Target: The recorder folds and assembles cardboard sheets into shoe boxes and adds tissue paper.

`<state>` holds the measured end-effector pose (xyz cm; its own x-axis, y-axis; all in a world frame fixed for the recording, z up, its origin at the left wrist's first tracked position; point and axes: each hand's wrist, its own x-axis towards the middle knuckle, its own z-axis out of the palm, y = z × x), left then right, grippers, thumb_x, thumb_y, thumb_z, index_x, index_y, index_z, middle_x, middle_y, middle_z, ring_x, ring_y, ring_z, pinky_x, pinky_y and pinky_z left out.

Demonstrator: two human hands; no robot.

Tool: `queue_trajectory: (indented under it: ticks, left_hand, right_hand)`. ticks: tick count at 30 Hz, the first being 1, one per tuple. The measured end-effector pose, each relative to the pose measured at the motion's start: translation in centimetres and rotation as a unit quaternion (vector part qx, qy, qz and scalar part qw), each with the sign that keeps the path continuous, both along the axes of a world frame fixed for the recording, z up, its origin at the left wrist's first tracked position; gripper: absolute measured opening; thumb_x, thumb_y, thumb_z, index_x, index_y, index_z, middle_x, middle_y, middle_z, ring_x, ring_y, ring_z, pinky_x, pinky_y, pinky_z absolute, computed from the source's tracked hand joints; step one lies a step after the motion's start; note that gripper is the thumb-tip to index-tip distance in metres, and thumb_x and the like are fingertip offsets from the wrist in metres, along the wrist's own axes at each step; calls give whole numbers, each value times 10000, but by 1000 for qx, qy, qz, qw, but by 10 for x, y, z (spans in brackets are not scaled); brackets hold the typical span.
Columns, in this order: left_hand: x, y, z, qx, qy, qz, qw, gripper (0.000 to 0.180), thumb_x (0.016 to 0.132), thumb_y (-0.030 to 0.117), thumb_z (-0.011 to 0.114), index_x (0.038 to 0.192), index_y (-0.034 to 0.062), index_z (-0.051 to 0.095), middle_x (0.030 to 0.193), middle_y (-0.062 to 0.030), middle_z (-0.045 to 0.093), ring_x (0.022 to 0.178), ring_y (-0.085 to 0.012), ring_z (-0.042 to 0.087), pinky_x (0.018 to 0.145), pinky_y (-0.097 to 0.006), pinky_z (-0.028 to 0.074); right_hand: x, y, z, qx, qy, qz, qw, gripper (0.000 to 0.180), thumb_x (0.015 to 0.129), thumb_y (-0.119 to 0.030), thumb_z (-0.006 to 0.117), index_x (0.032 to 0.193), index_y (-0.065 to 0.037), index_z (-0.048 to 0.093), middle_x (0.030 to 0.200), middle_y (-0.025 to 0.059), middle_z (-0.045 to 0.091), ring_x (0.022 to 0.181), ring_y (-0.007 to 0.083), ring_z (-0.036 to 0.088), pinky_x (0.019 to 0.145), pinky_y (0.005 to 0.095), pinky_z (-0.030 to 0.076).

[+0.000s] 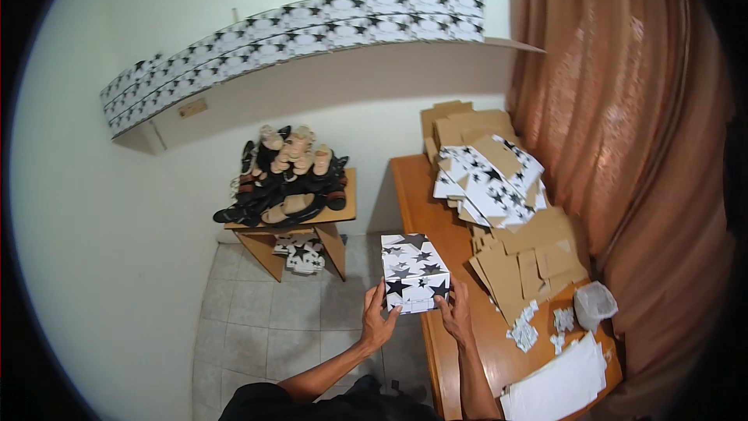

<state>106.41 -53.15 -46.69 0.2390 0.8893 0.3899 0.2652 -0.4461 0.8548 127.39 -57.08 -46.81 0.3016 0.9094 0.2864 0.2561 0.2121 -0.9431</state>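
Note:
A closed white cardboard box printed with black and grey stars is held up in front of me, beside the left edge of the wooden table. My left hand grips its left side near the lower corner, thumb on the near face. Around the right side wraps my right hand, its thumb also on the near face. The fingers behind the box are partly hidden.
On the wooden table lie flat star-printed sheets, brown cardboard pieces, paper scraps, a translucent tub and white paper. Shoes pile on a small table. Star-patterned boxes line a wall shelf; a brown curtain hangs right.

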Motion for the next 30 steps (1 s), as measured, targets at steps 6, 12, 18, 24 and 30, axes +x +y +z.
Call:
queue_trajectory:
  ticks: [6, 12, 18, 24, 30]
  left_hand:
    - [-77, 30, 57, 71, -56, 116, 989, 753, 873, -10, 713, 1545, 6, 376, 1294, -154, 520, 1131, -250, 602, 916, -322, 522]
    - [-195, 51, 120, 133, -1, 224, 966, 770, 869, -6, 745, 1543, 5, 372, 1371, -159, 493, 1178, -260, 610, 906, -337, 559]
    - [-323, 59, 187, 188, 12, 322, 928, 758, 846, 28, 776, 1519, 16, 427, 1340, -169, 561, 1129, -249, 638, 847, -342, 556]
    - [-434, 66, 229, 235, -1, 386, 892, 733, 845, -2, 773, 1500, -9, 445, 1397, -188, 549, 1174, -253, 624, 833, -334, 573]
    - [-528, 103, 295, 295, -8, 398, 869, 741, 838, -60, 761, 1504, -10, 440, 1380, -195, 541, 1158, -234, 588, 816, -300, 578]
  right_hand:
    - [-78, 63, 64, 74, -61, 58, 994, 596, 956, -108, 684, 1488, -29, 428, 1325, 154, 471, 1225, 293, 550, 995, 381, 517]
    - [-200, 115, 142, 177, -150, 96, 968, 620, 951, -114, 684, 1505, -22, 423, 1251, 187, 509, 1074, 294, 562, 907, 369, 500]
    - [-337, 158, 197, 222, -124, 165, 953, 625, 944, -103, 683, 1504, -7, 423, 1214, 193, 523, 1062, 304, 556, 906, 381, 488]
    - [-461, 190, 243, 296, -107, 212, 925, 623, 951, -87, 660, 1516, -3, 410, 1239, 217, 523, 1069, 320, 559, 924, 393, 486]
    - [-558, 232, 313, 372, -98, 214, 898, 636, 958, -100, 659, 1528, -3, 393, 1242, 220, 505, 1058, 320, 566, 913, 394, 495]
